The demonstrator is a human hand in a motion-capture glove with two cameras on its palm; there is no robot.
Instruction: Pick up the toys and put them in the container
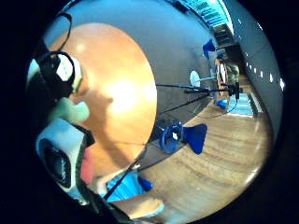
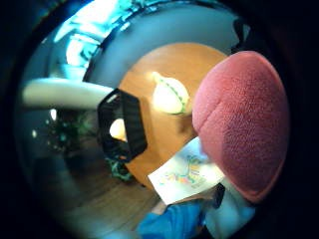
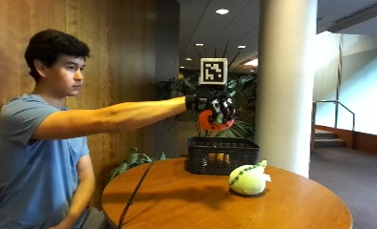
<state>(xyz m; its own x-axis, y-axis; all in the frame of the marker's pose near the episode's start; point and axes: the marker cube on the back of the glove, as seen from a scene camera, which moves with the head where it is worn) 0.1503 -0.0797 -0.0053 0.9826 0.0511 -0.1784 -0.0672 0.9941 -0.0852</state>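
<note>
In the outside view my gloved right hand [image 3: 214,106] is stretched out at arm's length and grips a red-orange plush toy [image 3: 212,122]. It hangs in the air just above the black mesh basket [image 3: 221,154] on the round wooden table [image 3: 175,200]. A yellow-green plush toy [image 3: 247,179] lies on the table in front of the basket. In the thumb side palm view the red toy [image 2: 241,122] fills the area by my palm, with the basket [image 2: 122,124] and the yellow-green toy [image 2: 170,95] below. A small orange thing shows inside the basket.
A white pillar [image 3: 287,86] stands just behind the table. A printed paper sheet [image 2: 185,175] lies on the table near the person's side. Potted plants stand behind the basket. A tripod [image 1: 205,91] and blue stools [image 1: 182,135] stand on the floor beside the table.
</note>
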